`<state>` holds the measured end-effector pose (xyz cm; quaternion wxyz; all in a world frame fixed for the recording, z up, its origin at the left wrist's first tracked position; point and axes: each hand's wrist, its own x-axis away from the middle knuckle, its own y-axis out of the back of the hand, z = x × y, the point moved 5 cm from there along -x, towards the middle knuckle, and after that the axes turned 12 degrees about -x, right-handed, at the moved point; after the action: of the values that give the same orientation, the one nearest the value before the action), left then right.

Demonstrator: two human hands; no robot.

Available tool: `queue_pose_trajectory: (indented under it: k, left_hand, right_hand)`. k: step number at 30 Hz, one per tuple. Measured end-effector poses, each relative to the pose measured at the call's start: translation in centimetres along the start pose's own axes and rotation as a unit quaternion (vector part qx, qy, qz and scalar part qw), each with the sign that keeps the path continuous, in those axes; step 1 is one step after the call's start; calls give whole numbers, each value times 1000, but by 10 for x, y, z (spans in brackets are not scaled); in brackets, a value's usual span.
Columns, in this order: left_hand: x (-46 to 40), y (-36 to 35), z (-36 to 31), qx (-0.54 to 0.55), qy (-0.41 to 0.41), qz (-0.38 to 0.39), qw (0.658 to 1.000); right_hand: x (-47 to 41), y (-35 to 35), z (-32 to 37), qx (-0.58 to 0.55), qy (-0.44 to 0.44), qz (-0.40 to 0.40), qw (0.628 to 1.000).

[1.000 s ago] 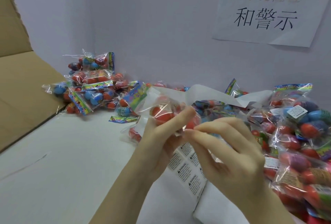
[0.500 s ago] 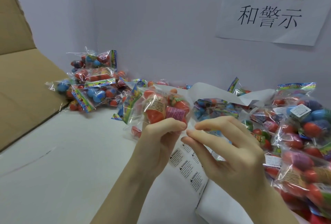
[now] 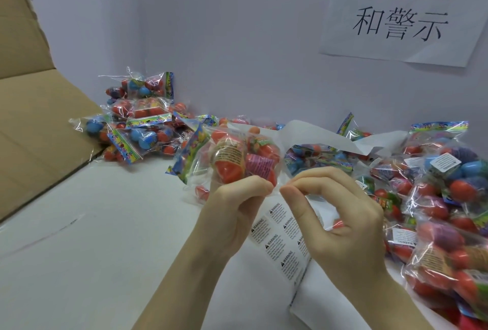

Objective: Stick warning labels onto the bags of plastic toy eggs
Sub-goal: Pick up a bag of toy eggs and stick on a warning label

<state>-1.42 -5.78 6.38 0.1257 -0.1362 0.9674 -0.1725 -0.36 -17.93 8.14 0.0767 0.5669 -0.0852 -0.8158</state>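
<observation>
My left hand [image 3: 235,208] grips a clear bag of orange and pink toy eggs [image 3: 237,160] from below, holding it upright above the white table. My right hand [image 3: 335,213] is just to its right, thumb and forefinger pinched together near the bag's lower right corner; whether a label is between them is not visible. A sheet of warning labels [image 3: 282,240] lies on the table under both hands, with several printed labels still on it.
A heap of egg bags [image 3: 449,197] fills the right side, some bearing white labels. Another pile of bags [image 3: 140,123] lies at the back left beside a cardboard box flap [image 3: 34,129]. A paper sign [image 3: 404,12] hangs on the wall. White table surface [image 3: 79,250] spreads at left.
My left hand has lifted and turned the bag so the eggs face me. My right hand's fingers have closed into a pinch at the bag's lower corner.
</observation>
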Motion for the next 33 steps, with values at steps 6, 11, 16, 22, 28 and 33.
queue_pose_trajectory:
  k: [6,11,16,22,28,33]
  left_hand:
    - [0,1,0,1,8,2,1000]
    - [0,4,1,63,6,33,997]
    - [-3,-2,-4,47,-44,134,989]
    - [-11,8,-8,-129,-125,59,982]
    - [-16,20,-5,-46,-49,-5,998]
    - [-16,34,-13,95,-51,-4,994]
  right_hand:
    - [-1,-2,3,12,8,-3,1000]
    - [3,-9,6,132,139,68,979]
    - [3,-1,-1,37,30,-22,999]
    - [-3,13,-31,-377,-308,-161,858]
    - [1,2,-50,-383,-399,-104,826]
    - [23,-10,-72,-165,-473,50,864]
